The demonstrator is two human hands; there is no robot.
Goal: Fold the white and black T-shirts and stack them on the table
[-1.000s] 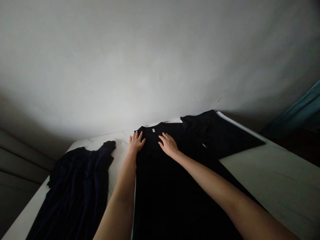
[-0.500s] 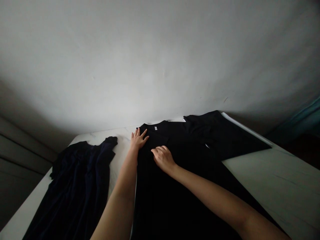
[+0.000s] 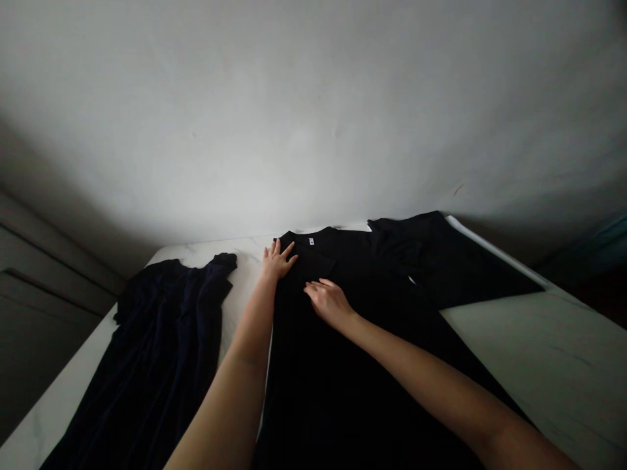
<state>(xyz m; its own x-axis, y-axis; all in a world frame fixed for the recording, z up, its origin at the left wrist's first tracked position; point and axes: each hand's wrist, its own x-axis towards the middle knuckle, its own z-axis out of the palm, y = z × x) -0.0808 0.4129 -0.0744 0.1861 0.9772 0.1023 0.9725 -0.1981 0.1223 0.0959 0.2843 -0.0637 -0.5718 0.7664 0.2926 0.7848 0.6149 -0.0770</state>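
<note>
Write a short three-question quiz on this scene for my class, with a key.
1. True or false: the right hand rests on the black garment.
2. What colour is the other garment, lying left of the left hand?
3. Where is the small white label? A at the collar, B on a sleeve, C at the hem.

Key: 1 true; 2 dark navy; 3 A.
</note>
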